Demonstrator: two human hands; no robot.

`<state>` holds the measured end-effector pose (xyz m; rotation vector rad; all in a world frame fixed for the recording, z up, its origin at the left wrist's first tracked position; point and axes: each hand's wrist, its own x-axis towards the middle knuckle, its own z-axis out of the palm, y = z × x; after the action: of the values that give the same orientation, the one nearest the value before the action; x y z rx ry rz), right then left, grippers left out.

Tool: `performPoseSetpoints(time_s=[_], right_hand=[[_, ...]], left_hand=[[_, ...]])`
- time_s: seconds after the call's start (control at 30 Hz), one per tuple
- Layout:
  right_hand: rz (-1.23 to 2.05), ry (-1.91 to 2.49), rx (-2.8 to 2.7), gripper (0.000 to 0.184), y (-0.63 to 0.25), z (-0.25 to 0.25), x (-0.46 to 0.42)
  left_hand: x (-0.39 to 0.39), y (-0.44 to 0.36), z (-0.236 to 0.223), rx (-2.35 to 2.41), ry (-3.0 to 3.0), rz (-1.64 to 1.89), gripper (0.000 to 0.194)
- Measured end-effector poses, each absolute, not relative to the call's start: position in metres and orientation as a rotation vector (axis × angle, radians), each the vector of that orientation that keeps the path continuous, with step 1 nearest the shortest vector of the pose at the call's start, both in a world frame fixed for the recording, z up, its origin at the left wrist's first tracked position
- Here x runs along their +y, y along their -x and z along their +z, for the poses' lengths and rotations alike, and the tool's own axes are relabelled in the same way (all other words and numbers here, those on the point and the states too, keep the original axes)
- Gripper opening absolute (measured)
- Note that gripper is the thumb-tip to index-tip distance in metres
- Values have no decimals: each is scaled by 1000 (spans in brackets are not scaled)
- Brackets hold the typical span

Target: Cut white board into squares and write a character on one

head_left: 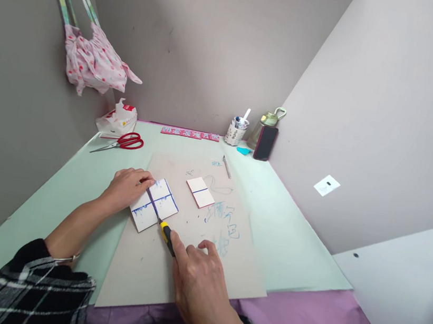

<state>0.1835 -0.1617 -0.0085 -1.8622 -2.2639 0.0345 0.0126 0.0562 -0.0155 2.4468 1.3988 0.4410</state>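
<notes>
My right hand (201, 277) is closed around a yellow and black utility knife (167, 237), which slants up and left onto a white card (145, 219). A long, dark, narrow strip, seemingly the blade, runs from the knife's head across the card towards my left hand (128, 187). That hand presses down on the card's upper left edge with curled fingers; some fingertips are hidden. Blue lines cross the card, with blue smudges around them. A smaller white card (199, 185) with a single blue line lies apart on the right. Beneath both is a large grey board (170, 273) with drawn marks.
Red-handled scissors (130, 141) and a white bag (116, 119) are at the back left. A slim metal pen-like tool (227, 167) rests near the board's far edge. A cup of pens (235, 135), a green bottle (258, 130) and a phone (266, 143) stand at the back right.
</notes>
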Motion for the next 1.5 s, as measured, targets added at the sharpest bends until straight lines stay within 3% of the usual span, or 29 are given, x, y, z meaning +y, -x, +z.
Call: performPoseSetpoints(time_s=[0.17, 0.53, 1.07, 1.5], right_hand=[[31, 1859, -2277, 55, -183, -9, -161], [8, 1855, -2298, 56, -183, -9, -161], [1, 1835, -2284, 58, -185, -11, -159], [17, 1811, -2285, 57, -187, -13, -160]], left_hand=[[57, 3, -17, 1419, -2458, 332, 37], [50, 25, -10, 1391, -2319, 164, 20], [42, 33, -6, 1279, -1849, 554, 40], [55, 34, -12, 1215, -1799, 610, 36]])
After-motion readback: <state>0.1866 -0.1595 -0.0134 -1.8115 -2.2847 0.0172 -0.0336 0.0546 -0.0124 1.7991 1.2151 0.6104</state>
